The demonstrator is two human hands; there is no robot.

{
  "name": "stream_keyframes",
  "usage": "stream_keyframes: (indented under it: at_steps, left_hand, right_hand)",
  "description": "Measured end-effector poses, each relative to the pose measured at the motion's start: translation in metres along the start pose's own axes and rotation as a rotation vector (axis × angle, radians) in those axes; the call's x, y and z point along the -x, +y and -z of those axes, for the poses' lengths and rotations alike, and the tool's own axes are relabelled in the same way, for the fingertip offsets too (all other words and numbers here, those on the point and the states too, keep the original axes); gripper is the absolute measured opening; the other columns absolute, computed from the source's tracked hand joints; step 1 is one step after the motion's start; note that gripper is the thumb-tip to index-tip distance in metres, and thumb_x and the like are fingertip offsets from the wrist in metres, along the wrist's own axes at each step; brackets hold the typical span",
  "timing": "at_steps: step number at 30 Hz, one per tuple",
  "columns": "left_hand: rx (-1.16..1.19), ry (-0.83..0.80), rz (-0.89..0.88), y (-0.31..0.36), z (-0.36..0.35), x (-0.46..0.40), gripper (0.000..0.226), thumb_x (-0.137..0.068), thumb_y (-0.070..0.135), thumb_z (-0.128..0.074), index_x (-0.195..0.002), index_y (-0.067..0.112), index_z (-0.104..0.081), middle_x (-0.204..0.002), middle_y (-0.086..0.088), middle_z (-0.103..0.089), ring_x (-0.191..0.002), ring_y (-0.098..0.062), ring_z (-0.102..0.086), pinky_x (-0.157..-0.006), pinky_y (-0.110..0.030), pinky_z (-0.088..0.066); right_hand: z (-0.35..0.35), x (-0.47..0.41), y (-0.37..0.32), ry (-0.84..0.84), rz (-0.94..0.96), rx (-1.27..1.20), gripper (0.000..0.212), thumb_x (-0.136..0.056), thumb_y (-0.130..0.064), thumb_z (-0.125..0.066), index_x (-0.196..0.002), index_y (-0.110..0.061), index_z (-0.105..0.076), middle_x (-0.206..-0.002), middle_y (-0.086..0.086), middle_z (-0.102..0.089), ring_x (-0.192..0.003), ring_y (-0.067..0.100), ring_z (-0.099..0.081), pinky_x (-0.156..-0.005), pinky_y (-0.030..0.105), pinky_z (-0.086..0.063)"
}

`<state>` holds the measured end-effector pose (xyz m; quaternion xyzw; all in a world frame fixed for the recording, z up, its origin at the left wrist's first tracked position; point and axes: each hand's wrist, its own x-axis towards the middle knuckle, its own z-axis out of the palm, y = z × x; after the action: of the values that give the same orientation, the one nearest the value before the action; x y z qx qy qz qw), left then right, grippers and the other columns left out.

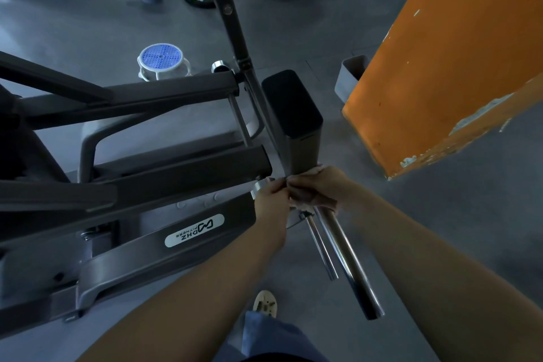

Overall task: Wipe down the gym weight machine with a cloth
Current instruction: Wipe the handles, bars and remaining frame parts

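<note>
The step in hand appears to be wiping the base of the chrome weight peg point(348, 258), where it meets the frame of the weight machine point(182, 232) just below the frame's centre. The right hand point(318, 185) is curled over a pale cloth point(316, 170), holding it bunched against the top end of the peg; only small edges of the cloth show above and below the fingers. The left hand point(271, 200) lies touching the right, its fingers bent toward the same joint; whether it pinches a corner of the cloth or only steadies the metal cannot be told. To do this step well, wrap the cloth fully around the tube, keep even pressure, and draw it along the whole length toward the free end at lower right, turning the grip to cover the underside. Treat the thinner rod point(321, 247) just beside it the same way. Both bars are smooth, polished cylinders that should show smears readily. The frame members are flat-sided, dark grey painted beams with a matt finish, one bearing a white oval label. The upright pad point(289, 100) above the hands is a black rounded block, likely vinyl. The floor point(470, 229) is dull grey; an orange pillar point(446, 53) with chipped paint stands at upper right.
</note>
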<state>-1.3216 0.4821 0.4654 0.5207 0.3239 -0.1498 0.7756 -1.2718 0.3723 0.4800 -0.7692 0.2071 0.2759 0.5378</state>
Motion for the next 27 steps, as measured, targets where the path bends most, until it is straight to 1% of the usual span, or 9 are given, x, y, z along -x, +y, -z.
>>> stream_keyframes:
  at_steps: [3, 6, 10, 12, 14, 19, 21, 23, 27]
  left_hand:
    - [-0.123, 0.014, -0.063, -0.002, -0.007, 0.001, 0.025, -0.094, -0.001, -0.043, -0.091, 0.011, -0.065, -0.089, -0.01, -0.062, -0.088, -0.025, -0.059, -0.09, -0.043, -0.05]
    - [-0.076, -0.033, -0.016, -0.003, -0.011, 0.0, 0.027, -0.099, 0.006, -0.039, -0.114, -0.002, -0.059, -0.106, -0.021, -0.064, -0.092, -0.022, -0.058, -0.085, -0.04, -0.051]
    - [0.004, -0.049, 0.098, -0.002, -0.012, -0.007, 0.033, -0.101, 0.014, -0.038, -0.123, -0.005, -0.053, -0.124, -0.024, -0.058, -0.11, -0.031, -0.057, -0.086, -0.036, -0.047]
    - [0.07, -0.075, 0.148, -0.002, -0.012, -0.01, 0.033, -0.103, 0.016, -0.037, -0.124, -0.002, -0.054, -0.12, -0.021, -0.061, -0.107, -0.03, -0.059, -0.078, -0.031, -0.052]
    - [0.132, -0.106, 0.214, 0.001, -0.013, -0.009, 0.03, -0.103, 0.022, -0.036, -0.117, 0.005, -0.056, -0.104, -0.016, -0.062, -0.085, -0.024, -0.06, -0.059, -0.027, -0.053]
    - [0.17, -0.105, 0.268, 0.002, -0.015, -0.014, 0.037, -0.102, 0.032, -0.039, -0.125, 0.008, -0.055, -0.116, -0.015, -0.064, -0.086, -0.025, -0.062, -0.07, -0.037, -0.053]
    - [0.177, -0.078, 0.25, 0.004, -0.02, -0.009, 0.038, -0.102, 0.031, -0.038, -0.129, 0.009, -0.053, -0.125, -0.015, -0.06, -0.082, -0.022, -0.062, -0.059, -0.034, -0.057]
    - [0.149, -0.025, 0.222, 0.003, -0.022, -0.003, 0.036, -0.103, 0.029, -0.037, -0.129, 0.009, -0.052, -0.125, -0.016, -0.059, -0.075, -0.018, -0.059, -0.044, -0.023, -0.05]
    - [0.077, 0.015, 0.146, -0.005, -0.022, 0.003, 0.032, -0.103, 0.022, -0.037, -0.123, 0.004, -0.055, -0.115, -0.016, -0.063, -0.085, -0.021, -0.06, -0.06, -0.028, -0.052]
  right_hand:
    - [-0.003, 0.011, -0.001, 0.078, 0.014, 0.178, 0.035, -0.078, -0.026, -0.078, -0.101, -0.003, -0.068, -0.072, 0.001, -0.065, -0.056, 0.006, -0.061, -0.048, 0.014, -0.047]
    - [-0.014, 0.023, 0.008, 0.255, 0.127, 0.491, 0.045, -0.082, -0.032, -0.07, -0.115, -0.007, -0.053, -0.073, -0.004, -0.062, -0.06, 0.008, -0.057, -0.05, 0.023, -0.042]
    - [-0.027, 0.027, 0.017, 0.42, 0.231, 0.729, 0.044, -0.094, -0.032, -0.053, -0.126, -0.009, -0.033, -0.11, 0.008, -0.061, -0.095, 0.028, -0.063, -0.065, 0.03, -0.039]
    - [-0.023, 0.019, 0.013, 0.377, 0.203, 0.695, 0.045, -0.089, -0.034, -0.059, -0.118, -0.008, -0.037, -0.103, 0.007, -0.06, -0.093, 0.028, -0.063, -0.066, 0.03, -0.04]
    - [-0.013, 0.009, 0.006, 0.237, 0.156, 0.559, 0.041, -0.08, -0.03, -0.068, -0.106, -0.006, -0.047, -0.083, 0.004, -0.061, -0.077, 0.023, -0.064, -0.061, 0.028, -0.047]
    - [-0.003, -0.004, 0.007, 0.104, 0.134, 0.466, 0.029, -0.073, -0.027, -0.073, -0.091, -0.007, -0.063, -0.064, 0.003, -0.065, -0.06, 0.016, -0.067, -0.048, 0.022, -0.051]
    - [-0.008, -0.002, 0.01, 0.143, 0.165, 0.471, 0.04, -0.077, -0.031, -0.07, -0.103, -0.006, -0.054, -0.073, 0.002, -0.062, -0.065, 0.016, -0.064, -0.049, 0.021, -0.048]
    - [-0.011, 0.004, 0.015, 0.198, 0.177, 0.471, 0.058, -0.081, -0.036, -0.068, -0.121, -0.006, -0.04, -0.091, 0.006, -0.061, -0.083, 0.023, -0.064, -0.065, 0.03, -0.052]
    - [-0.02, 0.019, 0.023, 0.314, 0.235, 0.662, 0.06, -0.092, -0.03, -0.057, -0.139, -0.008, -0.027, -0.123, 0.011, -0.054, -0.105, 0.026, -0.057, -0.076, 0.03, -0.043]
